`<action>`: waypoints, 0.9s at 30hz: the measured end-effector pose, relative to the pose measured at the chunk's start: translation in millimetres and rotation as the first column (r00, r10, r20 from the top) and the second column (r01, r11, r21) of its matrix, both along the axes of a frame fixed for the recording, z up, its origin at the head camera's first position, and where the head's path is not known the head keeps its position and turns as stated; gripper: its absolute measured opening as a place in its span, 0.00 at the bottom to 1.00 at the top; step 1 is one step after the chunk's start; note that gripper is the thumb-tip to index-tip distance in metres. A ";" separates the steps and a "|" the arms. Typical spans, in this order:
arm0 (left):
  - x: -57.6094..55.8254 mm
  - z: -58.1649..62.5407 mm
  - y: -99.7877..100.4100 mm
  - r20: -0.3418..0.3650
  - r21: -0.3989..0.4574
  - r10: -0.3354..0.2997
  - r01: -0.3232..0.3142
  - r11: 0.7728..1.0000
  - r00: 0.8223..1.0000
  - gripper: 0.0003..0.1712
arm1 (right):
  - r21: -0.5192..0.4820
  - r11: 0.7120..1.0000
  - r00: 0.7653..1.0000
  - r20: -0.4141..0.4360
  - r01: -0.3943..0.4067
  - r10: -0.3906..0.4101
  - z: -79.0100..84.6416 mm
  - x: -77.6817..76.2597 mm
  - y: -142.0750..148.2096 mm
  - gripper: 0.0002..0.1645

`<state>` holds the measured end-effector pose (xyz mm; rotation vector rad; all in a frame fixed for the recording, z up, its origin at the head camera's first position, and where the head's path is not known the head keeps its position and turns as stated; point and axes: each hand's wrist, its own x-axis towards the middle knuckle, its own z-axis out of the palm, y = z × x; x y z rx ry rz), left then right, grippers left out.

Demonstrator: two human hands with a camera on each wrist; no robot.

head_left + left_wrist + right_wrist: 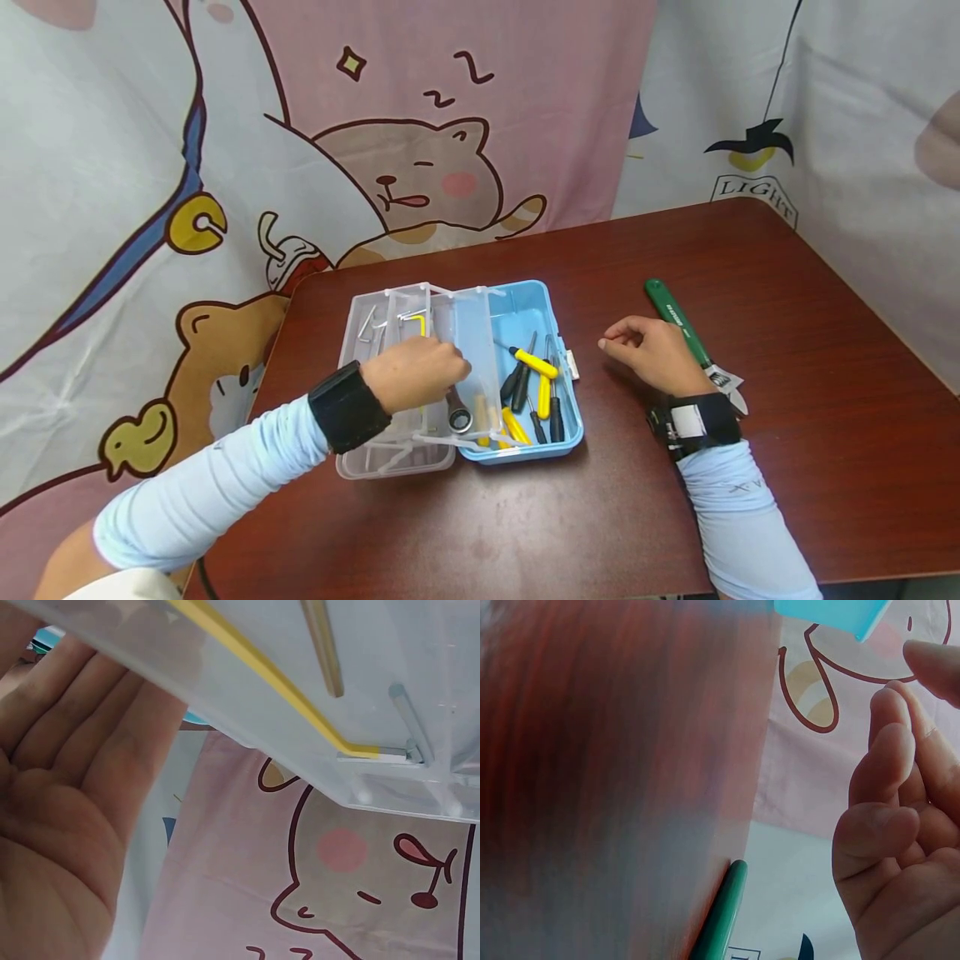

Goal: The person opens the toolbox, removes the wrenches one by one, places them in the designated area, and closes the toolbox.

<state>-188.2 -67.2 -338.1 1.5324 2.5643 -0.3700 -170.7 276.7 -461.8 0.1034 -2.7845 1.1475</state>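
Note:
My left hand (420, 371) is over the inner side of a clear compartment tray (360, 450), where it overhangs a blue toolbox (576, 421). A dark ring-ended wrench (459, 414) comes out from beneath its fingers, which hide the rest. In the left wrist view the left hand's fingertips disappear behind the tray wall (262, 727). Close above the table, to the box's right, my right hand (660, 354) has loosely bent fingers and holds nothing. Beside it lies an adjustable wrench (678, 321) with a green handle.
Several screwdrivers (536, 362) with yellow or black handles lie in the blue toolbox. A yellow hex key (285, 686) and silver hex keys (367, 323) sit in the tray. The brown table (600, 517) backs onto a printed cloth (570, 100).

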 end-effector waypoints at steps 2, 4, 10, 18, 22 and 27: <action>0.4 0.1 0.2 -0.005 -0.004 -0.006 0.006 1.000 1.000 0.15 | 0.001 1.000 1.000 -0.003 0.002 -0.002 -0.7 -0.4 -0.1 0.14; 1.0 0.3 1.0 -0.010 -0.018 -0.008 0.008 1.000 1.000 0.15 | 0.004 1.000 1.000 -0.003 0.003 -0.003 -1.5 -0.9 0.2 0.14; 1.9 0.0 6.2 -0.033 -0.077 -0.020 0.017 0.997 0.999 0.18 | 0.009 1.000 1.000 0.000 0.003 -0.003 -1.5 -1.5 0.7 0.15; -1.8 -8.5 10.4 -0.022 -0.087 -0.043 0.041 0.995 0.999 0.13 | 0.015 1.000 1.000 -0.013 0.005 -0.004 -3.4 -3.1 1.4 0.13; -3.3 -13.9 11.6 -0.018 -0.102 -0.051 0.048 0.994 0.999 0.15 | 0.011 1.000 1.000 -0.011 0.004 -0.004 -3.5 -2.6 1.6 0.13; -4.2 -16.3 13.7 -0.030 -0.115 -0.066 0.062 0.991 0.997 0.17 | 0.009 1.000 1.000 -0.003 0.007 -0.007 -1.4 -1.9 2.4 0.14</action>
